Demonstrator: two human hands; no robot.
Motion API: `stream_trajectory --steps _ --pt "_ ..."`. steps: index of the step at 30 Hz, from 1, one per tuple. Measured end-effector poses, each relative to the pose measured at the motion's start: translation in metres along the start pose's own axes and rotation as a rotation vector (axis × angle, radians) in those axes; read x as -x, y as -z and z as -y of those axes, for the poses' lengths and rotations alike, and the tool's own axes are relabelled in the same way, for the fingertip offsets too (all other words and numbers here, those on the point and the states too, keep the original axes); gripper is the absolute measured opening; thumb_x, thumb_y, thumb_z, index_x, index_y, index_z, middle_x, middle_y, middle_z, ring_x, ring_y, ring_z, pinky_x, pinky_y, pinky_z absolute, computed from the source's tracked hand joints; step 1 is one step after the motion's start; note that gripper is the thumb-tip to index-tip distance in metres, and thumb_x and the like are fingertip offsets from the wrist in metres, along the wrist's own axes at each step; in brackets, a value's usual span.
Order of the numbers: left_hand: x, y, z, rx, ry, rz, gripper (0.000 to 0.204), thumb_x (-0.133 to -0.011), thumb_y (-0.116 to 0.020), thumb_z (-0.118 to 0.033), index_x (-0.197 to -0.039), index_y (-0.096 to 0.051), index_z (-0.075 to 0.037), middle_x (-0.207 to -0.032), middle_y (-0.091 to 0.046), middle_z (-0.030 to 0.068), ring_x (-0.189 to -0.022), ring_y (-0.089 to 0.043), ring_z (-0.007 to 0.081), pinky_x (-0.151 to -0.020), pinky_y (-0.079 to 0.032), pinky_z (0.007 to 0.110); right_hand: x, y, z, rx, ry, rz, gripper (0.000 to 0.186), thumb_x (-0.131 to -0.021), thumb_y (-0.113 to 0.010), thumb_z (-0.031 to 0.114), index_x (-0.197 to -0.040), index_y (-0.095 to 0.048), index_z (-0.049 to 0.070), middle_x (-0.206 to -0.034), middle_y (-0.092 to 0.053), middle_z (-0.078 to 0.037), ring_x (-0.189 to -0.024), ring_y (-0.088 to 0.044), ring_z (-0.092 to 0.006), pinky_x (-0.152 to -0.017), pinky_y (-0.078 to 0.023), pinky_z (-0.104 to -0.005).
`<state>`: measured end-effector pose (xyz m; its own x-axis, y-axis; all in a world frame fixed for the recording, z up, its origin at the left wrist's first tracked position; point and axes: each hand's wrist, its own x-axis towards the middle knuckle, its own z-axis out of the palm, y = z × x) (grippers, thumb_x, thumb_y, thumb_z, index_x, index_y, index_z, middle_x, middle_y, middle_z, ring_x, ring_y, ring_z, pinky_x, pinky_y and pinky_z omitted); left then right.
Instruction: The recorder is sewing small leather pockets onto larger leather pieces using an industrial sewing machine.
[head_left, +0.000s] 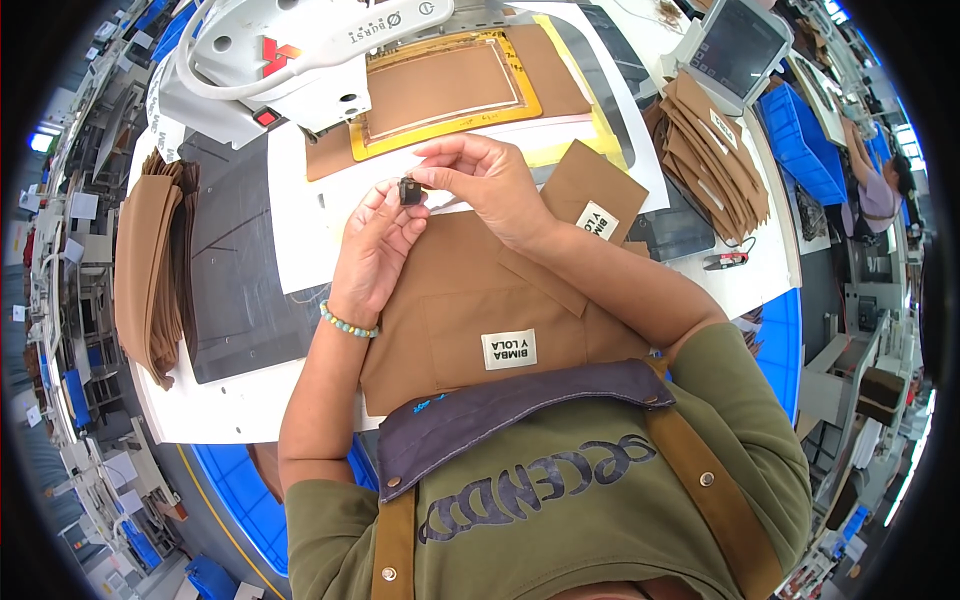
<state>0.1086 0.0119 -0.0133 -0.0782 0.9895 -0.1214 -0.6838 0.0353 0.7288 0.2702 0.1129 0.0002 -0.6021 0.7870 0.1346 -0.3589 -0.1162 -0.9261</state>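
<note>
A small dark metal piece (pixel 410 191), shaped like a bobbin case, is held up over the table between my two hands. The fingers of my left hand (pixel 372 240) are closed on it from the left and below. My right hand (pixel 490 187) pinches with thumb and forefinger at its upper right edge; any thread there is too fine to make out. Under my hands and forearms lies a brown fabric panel (pixel 400 330) with a white label (pixel 510 349) sewn on. A smaller brown panel (pixel 607 180), also labelled, overlaps it on the right.
A white sewing machine head (pixel 200 80) stands at the back left. Beyond my hands, a yellow-edged template frame (pixel 525 90) holds brown fabric. Brown stacks lie left (pixel 150 270) and right (pixel 710 150). Small red-and-black snips (pixel 727 261) and a control screen (pixel 735 50) are at right.
</note>
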Motion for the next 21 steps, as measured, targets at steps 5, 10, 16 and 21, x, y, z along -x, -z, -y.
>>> stream_trajectory --steps 5,10,16,21 --pt "0.0004 -0.0006 -0.0006 0.001 0.001 0.011 0.023 -0.106 -0.06 -0.02 -0.121 -0.061 -0.004 -0.108 -0.07 0.0065 -0.094 -0.069 0.0119 -0.087 -0.058 0.025 0.0004 0.0 0.0012 0.03 0.034 0.011 0.021 -0.093 -0.074 0.003 -0.113 -0.072 -0.005 -0.102 -0.076 -0.009 -0.095 -0.072 -0.0118 -0.086 -0.058 -0.0247" --pt "0.0009 -0.0019 -0.0004 0.0 -0.015 0.024 0.023 -0.106 -0.06 -0.021 -0.121 -0.061 -0.004 -0.108 -0.07 0.0061 -0.094 -0.069 0.012 -0.086 -0.058 0.025 0.0009 0.0005 0.0026 0.019 0.035 0.058 0.022 -0.094 -0.072 0.003 -0.116 -0.07 -0.003 -0.105 -0.075 -0.009 -0.099 -0.07 -0.013 -0.091 -0.057 -0.0273" --pt "0.0016 0.0001 0.0003 0.007 -0.007 0.031 0.027 -0.106 -0.06 -0.022 -0.124 -0.061 -0.003 -0.108 -0.07 0.0057 -0.095 -0.068 0.0124 -0.086 -0.058 0.025 -0.001 0.0027 0.0037 -0.002 0.012 0.08 0.022 -0.094 -0.074 0.004 -0.114 -0.071 -0.003 -0.104 -0.075 -0.008 -0.097 -0.07 -0.0126 -0.09 -0.057 -0.0273" --pt "0.0011 0.0048 0.0013 0.047 0.042 0.04 0.03 -0.107 -0.058 -0.023 -0.127 -0.06 -0.001 -0.108 -0.068 0.0053 -0.096 -0.067 0.0129 -0.086 -0.057 0.026 -0.0032 0.0059 0.0041 0.016 -0.023 0.092 0.021 -0.093 -0.074 0.003 -0.113 -0.071 -0.003 -0.103 -0.075 -0.009 -0.096 -0.071 -0.0125 -0.089 -0.058 -0.0271"
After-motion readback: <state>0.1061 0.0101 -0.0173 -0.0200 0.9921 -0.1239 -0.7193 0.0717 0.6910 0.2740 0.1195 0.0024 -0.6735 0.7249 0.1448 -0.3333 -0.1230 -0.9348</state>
